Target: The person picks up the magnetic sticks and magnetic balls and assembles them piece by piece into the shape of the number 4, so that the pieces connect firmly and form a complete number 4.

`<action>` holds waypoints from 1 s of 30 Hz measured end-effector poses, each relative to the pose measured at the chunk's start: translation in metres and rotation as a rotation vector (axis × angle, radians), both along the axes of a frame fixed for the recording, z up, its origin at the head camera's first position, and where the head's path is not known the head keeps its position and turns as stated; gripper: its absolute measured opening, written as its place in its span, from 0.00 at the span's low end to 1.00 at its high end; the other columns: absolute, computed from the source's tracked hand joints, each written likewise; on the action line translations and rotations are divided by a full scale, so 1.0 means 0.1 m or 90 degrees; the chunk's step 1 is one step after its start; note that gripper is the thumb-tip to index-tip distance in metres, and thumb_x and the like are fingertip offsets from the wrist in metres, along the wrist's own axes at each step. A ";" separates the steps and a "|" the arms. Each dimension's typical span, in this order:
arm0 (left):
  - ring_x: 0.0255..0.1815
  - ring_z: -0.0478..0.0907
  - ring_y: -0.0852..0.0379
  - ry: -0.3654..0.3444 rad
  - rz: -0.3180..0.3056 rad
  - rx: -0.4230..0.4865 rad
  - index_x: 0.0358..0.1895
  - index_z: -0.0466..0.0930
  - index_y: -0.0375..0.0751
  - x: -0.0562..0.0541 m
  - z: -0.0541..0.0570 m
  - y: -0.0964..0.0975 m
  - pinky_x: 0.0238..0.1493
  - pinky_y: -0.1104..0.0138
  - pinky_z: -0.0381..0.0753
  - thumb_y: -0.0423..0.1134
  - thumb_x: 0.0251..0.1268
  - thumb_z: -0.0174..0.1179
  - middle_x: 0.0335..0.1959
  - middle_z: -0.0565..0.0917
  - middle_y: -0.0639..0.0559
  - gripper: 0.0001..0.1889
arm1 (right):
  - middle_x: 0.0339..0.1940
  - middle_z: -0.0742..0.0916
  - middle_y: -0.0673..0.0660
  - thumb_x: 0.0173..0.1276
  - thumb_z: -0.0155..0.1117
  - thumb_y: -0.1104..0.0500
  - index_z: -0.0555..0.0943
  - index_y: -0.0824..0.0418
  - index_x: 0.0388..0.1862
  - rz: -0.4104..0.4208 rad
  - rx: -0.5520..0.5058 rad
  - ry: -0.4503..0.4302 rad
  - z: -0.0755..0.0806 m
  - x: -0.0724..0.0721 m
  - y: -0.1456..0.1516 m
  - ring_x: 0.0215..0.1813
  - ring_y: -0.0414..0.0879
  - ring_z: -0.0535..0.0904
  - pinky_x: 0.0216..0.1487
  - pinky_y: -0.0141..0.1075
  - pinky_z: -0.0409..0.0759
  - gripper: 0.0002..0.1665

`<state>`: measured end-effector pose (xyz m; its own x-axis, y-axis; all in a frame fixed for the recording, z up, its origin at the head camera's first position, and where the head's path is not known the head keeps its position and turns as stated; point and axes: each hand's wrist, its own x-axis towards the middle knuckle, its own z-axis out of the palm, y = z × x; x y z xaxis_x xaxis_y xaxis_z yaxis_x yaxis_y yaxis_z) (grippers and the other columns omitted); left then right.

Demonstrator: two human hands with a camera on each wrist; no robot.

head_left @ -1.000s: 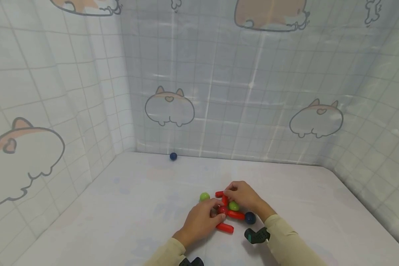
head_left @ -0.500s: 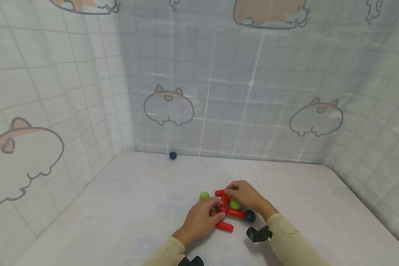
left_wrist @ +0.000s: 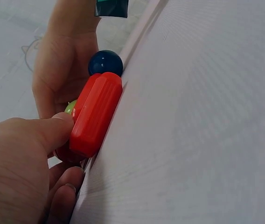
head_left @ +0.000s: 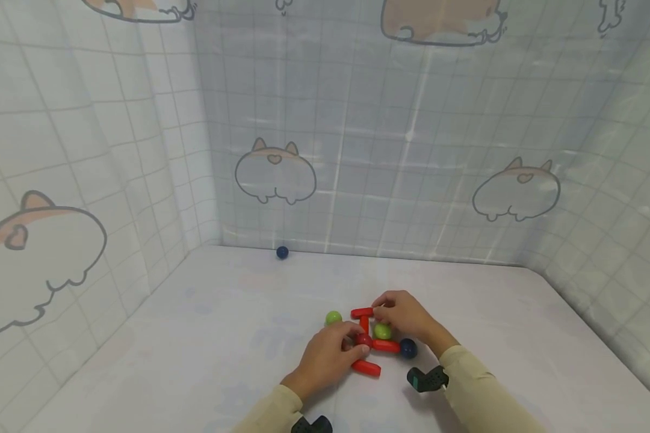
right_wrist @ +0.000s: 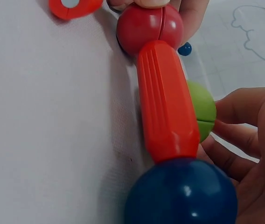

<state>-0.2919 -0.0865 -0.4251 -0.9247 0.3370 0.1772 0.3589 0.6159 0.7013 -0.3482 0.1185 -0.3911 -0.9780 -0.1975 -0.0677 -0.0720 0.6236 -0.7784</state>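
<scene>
In the head view, my left hand [head_left: 325,356] grips a red ball [head_left: 364,340] between thumb and fingers. A red rod [head_left: 386,346] runs from that ball to a dark blue ball [head_left: 408,348]; the right wrist view shows them joined end to end. Another red rod [head_left: 365,325] leads away from the red ball to a crosswise red rod [head_left: 361,313]. My right hand [head_left: 406,316] pinches the crosswise rod's right end, its fingertips partly hidden. Under that hand lies a green ball [head_left: 382,331]. One more red rod [head_left: 366,368] lies by my left thumb.
A second green ball [head_left: 333,317] lies just beyond my left hand. Far back, another dark blue ball [head_left: 282,252] rests near the curtain wall. White patterned sheeting [head_left: 357,180] encloses the pale table [head_left: 222,331] at the back and sides.
My right hand has shifted slightly right and away, uncovering more of the crosswise red rod. The near green ball has moved a little right. My left hand stays on the red ball.
</scene>
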 end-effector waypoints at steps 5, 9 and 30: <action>0.31 0.72 0.64 0.003 0.002 -0.005 0.52 0.83 0.52 -0.01 0.00 0.00 0.33 0.70 0.74 0.48 0.62 0.70 0.34 0.78 0.67 0.16 | 0.35 0.85 0.53 0.69 0.64 0.60 0.84 0.60 0.48 -0.014 0.021 0.005 0.01 -0.05 0.02 0.34 0.47 0.80 0.40 0.38 0.83 0.11; 0.32 0.72 0.64 0.001 0.003 -0.005 0.52 0.83 0.51 -0.01 0.00 0.00 0.33 0.70 0.74 0.48 0.62 0.70 0.34 0.78 0.66 0.17 | 0.38 0.86 0.53 0.68 0.65 0.60 0.84 0.60 0.48 -0.007 0.032 0.009 0.00 -0.11 0.02 0.35 0.47 0.80 0.41 0.39 0.83 0.11; 0.31 0.71 0.66 0.029 -0.013 -0.003 0.51 0.83 0.52 -0.01 -0.03 -0.01 0.33 0.70 0.74 0.48 0.63 0.70 0.34 0.78 0.68 0.15 | 0.38 0.85 0.49 0.66 0.69 0.60 0.87 0.55 0.44 0.060 0.133 0.052 -0.05 -0.19 -0.07 0.40 0.45 0.79 0.47 0.42 0.82 0.08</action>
<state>-0.2929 -0.0880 -0.4283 -0.9086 0.3564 0.2178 0.4030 0.6112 0.6812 -0.3669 0.1113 -0.3959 -0.9599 -0.2778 -0.0373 -0.1951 0.7578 -0.6226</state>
